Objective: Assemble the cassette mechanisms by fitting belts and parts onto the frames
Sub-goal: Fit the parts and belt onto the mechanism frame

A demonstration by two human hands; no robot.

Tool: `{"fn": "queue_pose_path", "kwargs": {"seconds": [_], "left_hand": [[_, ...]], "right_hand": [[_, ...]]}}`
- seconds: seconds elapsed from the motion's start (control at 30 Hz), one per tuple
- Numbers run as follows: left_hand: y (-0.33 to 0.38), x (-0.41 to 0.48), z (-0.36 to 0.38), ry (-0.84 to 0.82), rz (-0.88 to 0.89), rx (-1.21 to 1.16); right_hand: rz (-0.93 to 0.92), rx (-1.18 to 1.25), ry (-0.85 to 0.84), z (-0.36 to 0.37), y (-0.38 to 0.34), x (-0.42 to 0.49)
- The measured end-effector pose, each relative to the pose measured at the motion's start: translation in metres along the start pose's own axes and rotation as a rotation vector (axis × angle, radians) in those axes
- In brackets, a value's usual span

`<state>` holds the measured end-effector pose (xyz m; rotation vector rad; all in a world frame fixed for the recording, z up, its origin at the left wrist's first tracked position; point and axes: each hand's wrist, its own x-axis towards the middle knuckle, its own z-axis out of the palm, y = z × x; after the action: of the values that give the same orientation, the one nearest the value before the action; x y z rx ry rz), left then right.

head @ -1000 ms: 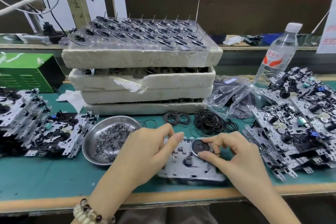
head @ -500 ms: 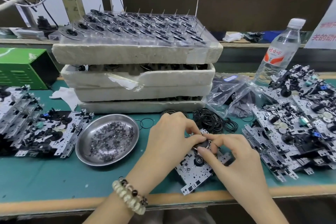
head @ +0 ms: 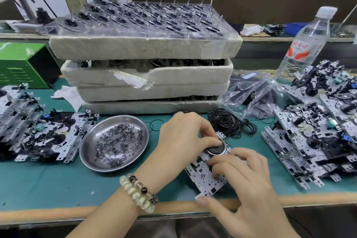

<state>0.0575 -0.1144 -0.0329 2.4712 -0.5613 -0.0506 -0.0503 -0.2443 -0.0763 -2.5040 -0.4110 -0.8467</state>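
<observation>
A metal cassette frame [head: 207, 176] lies near the table's [head: 48, 185] front edge, now turned diagonal; 1 second ago it sat square. The left hand [head: 181, 137] curls over the black flywheel [head: 215, 149] at the frame's far end, fingertips pinching its rim. The right hand [head: 245, 177] grips the frame, fingers bent on top, thumb at its near corner. The flywheel looks seated, so a belt from the belt pile [head: 229, 123] behind likely follows.

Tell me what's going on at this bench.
A person is assembling a cassette mechanism on the green bench mat. The left hand pinches a black flywheel on top of a metal frame, while the right hand grips that frame, fingers on top and thumb at its near edge. Loose rubber belts lie just behind, a steel dish of washers to the left, and stacked mechanisms to the right.
</observation>
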Motion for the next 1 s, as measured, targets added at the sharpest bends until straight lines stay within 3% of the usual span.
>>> {"fn": "queue_pose_path", "kwargs": {"seconds": [0.13, 0.33, 0.43, 0.57, 0.63, 0.77, 0.9, 1.0], "left_hand": [[-0.001, 0.000, 0.001, 0.017, 0.017, -0.012], [-0.001, -0.009, 0.002, 0.087, 0.109, 0.104], [-0.004, -0.024, 0.007, 0.183, 0.167, 0.108], [-0.007, -0.041, 0.007, 0.135, 0.293, 0.033], [-0.012, -0.045, 0.006, 0.119, 0.336, -0.048], [-0.028, -0.051, 0.010, 0.241, 0.281, -0.158], [-0.038, -0.057, 0.016, 0.319, 0.250, -0.334], [-0.040, -0.058, 0.017, 0.414, 0.286, -0.436]], "right_hand": [[0.053, 0.008, 0.002, -0.007, 0.015, -0.004], [0.361, 0.103, 0.114, -0.014, 0.024, -0.008], [0.503, 0.062, 0.010, -0.020, 0.030, -0.007], [0.475, 0.047, -0.204, -0.027, 0.037, -0.002], [0.503, 0.142, -0.282, -0.034, 0.038, 0.003], [0.646, 0.370, -0.459, -0.045, 0.036, 0.012], [0.816, 0.714, -0.394, -0.052, 0.033, 0.024], [0.863, 0.703, -0.346, -0.069, 0.028, 0.045]]}}
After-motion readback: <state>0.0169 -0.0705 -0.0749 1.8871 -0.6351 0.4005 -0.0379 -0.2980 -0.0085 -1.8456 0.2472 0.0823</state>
